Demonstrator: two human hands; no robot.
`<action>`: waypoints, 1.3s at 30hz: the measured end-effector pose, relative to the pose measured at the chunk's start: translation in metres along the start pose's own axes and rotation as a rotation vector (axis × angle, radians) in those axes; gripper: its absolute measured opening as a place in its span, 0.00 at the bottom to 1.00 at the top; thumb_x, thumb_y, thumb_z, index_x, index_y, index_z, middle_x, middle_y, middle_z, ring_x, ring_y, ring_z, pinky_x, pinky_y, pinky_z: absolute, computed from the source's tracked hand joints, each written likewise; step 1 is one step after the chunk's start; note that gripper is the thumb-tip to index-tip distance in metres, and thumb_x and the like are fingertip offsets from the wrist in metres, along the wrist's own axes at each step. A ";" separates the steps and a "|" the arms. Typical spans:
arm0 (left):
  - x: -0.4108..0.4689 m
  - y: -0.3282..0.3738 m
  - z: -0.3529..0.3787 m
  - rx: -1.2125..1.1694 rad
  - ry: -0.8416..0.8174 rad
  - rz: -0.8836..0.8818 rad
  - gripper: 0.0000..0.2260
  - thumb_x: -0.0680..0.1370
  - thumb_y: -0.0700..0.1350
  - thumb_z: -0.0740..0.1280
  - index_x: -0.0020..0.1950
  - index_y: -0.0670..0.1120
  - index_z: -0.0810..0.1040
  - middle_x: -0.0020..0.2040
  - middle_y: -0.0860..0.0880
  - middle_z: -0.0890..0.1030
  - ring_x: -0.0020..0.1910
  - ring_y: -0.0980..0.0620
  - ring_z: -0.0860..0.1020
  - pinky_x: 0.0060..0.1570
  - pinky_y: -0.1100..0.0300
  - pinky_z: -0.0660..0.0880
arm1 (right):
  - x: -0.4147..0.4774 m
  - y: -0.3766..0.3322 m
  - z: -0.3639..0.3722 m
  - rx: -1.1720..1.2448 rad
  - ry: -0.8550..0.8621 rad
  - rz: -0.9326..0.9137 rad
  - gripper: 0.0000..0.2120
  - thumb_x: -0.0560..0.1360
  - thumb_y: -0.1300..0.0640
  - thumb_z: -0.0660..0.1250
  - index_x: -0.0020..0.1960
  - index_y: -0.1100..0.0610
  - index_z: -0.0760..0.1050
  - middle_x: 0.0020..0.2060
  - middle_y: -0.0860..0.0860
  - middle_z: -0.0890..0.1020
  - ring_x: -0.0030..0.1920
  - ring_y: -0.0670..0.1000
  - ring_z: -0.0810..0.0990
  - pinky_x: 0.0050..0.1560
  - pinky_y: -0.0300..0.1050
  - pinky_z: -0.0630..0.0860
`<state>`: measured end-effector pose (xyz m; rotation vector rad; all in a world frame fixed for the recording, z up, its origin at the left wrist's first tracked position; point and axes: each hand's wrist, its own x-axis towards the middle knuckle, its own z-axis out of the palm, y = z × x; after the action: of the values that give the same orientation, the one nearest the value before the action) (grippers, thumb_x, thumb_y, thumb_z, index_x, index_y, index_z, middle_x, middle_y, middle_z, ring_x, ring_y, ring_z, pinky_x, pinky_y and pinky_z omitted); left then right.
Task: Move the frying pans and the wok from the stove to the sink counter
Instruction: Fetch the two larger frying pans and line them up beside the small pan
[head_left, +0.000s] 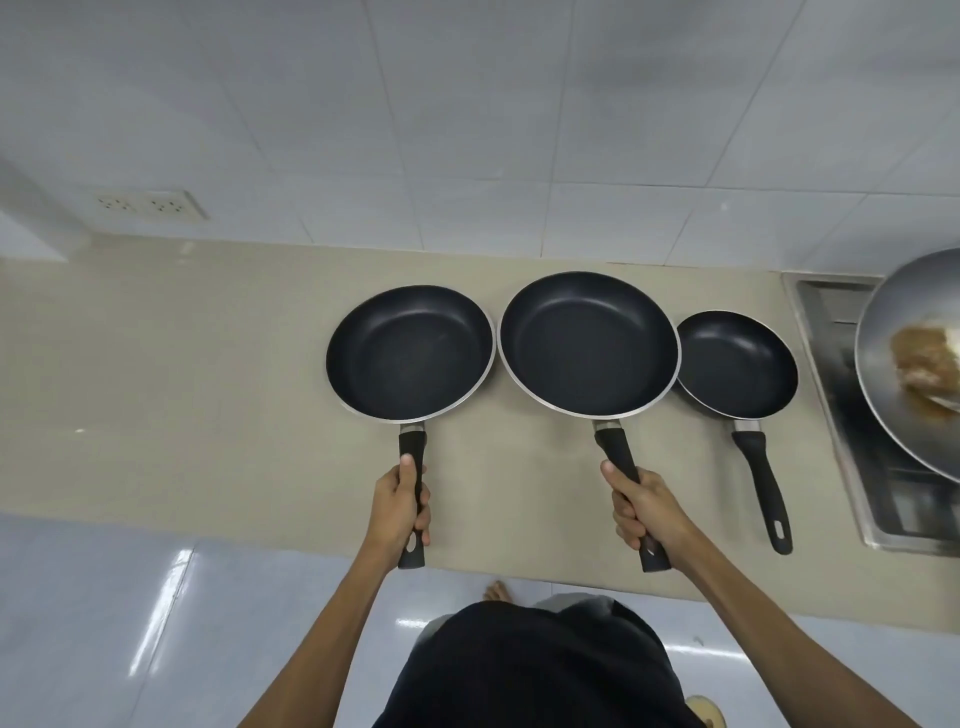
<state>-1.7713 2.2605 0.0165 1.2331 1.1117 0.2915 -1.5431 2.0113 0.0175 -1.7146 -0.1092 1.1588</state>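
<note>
Three black non-stick frying pans stand in a row on the beige counter (182, 374). My left hand (402, 506) grips the handle of the left frying pan (410, 353). My right hand (641, 506) grips the handle of the large middle frying pan (589, 343), whose rim overlaps the small pan's rim. The small frying pan (737, 364) lies free at the right, its handle pointing toward me. A silver wok (914, 358) with a brownish blurred item inside sits on the steel stove (841, 415) at the far right edge.
A tiled wall runs behind the counter, with a double socket (148, 204) at the left. The counter's front edge is just below my hands. Glossy floor tiles and my bare foot (500, 592) show beneath it.
</note>
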 end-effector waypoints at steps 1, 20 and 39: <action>0.002 0.000 -0.001 0.001 -0.003 0.000 0.23 0.84 0.58 0.55 0.52 0.37 0.73 0.27 0.52 0.72 0.18 0.54 0.66 0.17 0.60 0.70 | 0.003 0.001 0.002 0.000 0.004 0.001 0.27 0.75 0.37 0.70 0.29 0.53 0.66 0.20 0.53 0.67 0.18 0.52 0.65 0.21 0.42 0.69; 0.030 -0.012 -0.002 0.064 -0.008 -0.035 0.20 0.85 0.55 0.53 0.52 0.39 0.73 0.30 0.46 0.72 0.18 0.53 0.67 0.17 0.61 0.70 | 0.027 0.019 0.033 0.158 0.074 0.102 0.31 0.80 0.31 0.54 0.31 0.53 0.72 0.23 0.54 0.71 0.19 0.52 0.66 0.21 0.42 0.69; 0.031 -0.010 -0.017 0.169 0.033 0.016 0.24 0.86 0.53 0.53 0.52 0.31 0.72 0.29 0.44 0.71 0.19 0.51 0.66 0.17 0.61 0.69 | 0.027 0.009 0.018 -0.018 0.102 0.093 0.32 0.79 0.31 0.54 0.31 0.56 0.68 0.22 0.54 0.72 0.19 0.51 0.68 0.23 0.44 0.74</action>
<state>-1.7731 2.2891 -0.0066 1.3911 1.1738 0.2340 -1.5458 2.0342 -0.0072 -1.8072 0.0227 1.1380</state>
